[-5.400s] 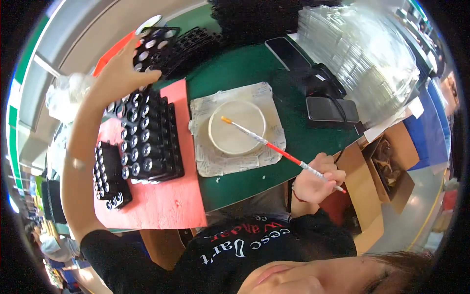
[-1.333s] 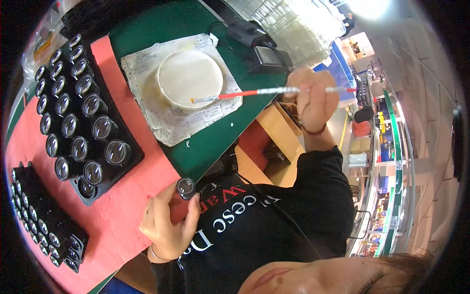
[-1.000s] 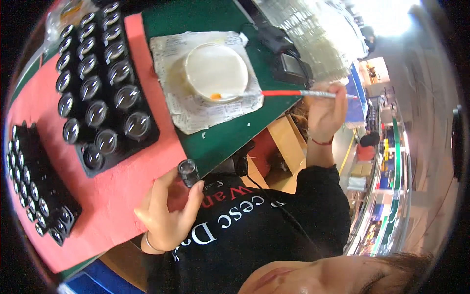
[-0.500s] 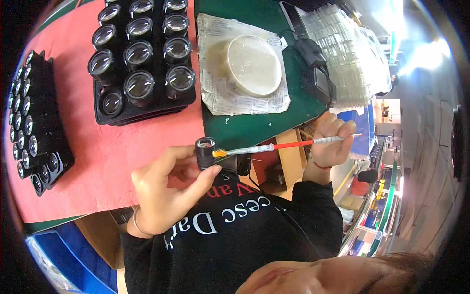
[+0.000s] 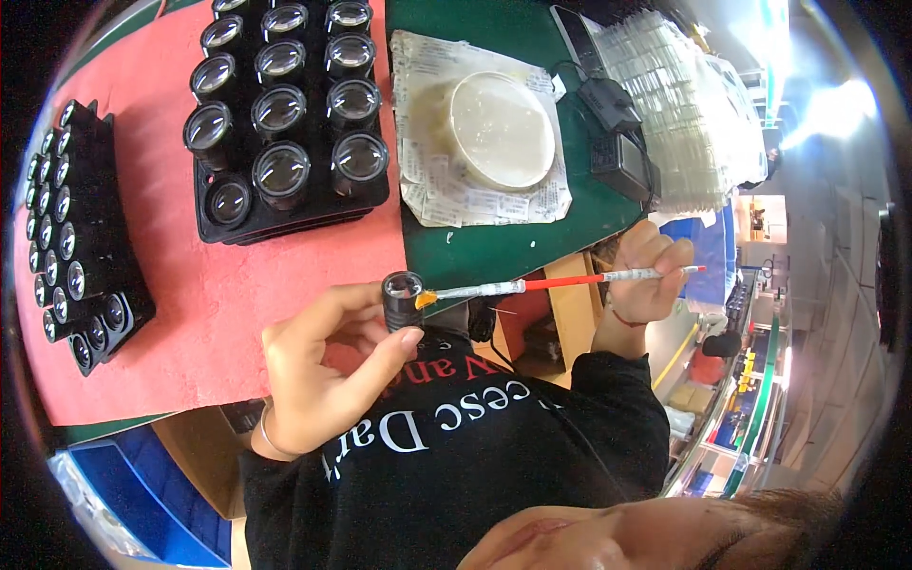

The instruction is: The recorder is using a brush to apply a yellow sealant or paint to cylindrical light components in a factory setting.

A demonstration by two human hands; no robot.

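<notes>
Between the thumb and fingers of my left hand (image 5: 318, 366) is a small black lens barrel (image 5: 399, 309), its glass end tilted upward. My right hand (image 5: 651, 271) pinches a thin paintbrush (image 5: 565, 281) with a red handle, partly wrapped in pale material. The brush lies almost level, and its yellowish bristles touch the right side of the barrel near the top. Both hands are in front of the table edge, close to my black shirt (image 5: 494, 437).
A black tray (image 5: 214, 223) of upright lens barrels stands on a pink mat (image 5: 171, 313). Another loaded black tray (image 5: 133, 309) is at far left. A round dish (image 5: 453, 142) with whitish contents rests on printed paper (image 5: 427, 199). Beyond it are a black adapter (image 5: 622, 171) and stacked clear plastic (image 5: 674, 123).
The whole view has shifted slightly, so the table things appear a little farther right and lower. Both grips are the same, and the bristles remain against the lens barrel.
</notes>
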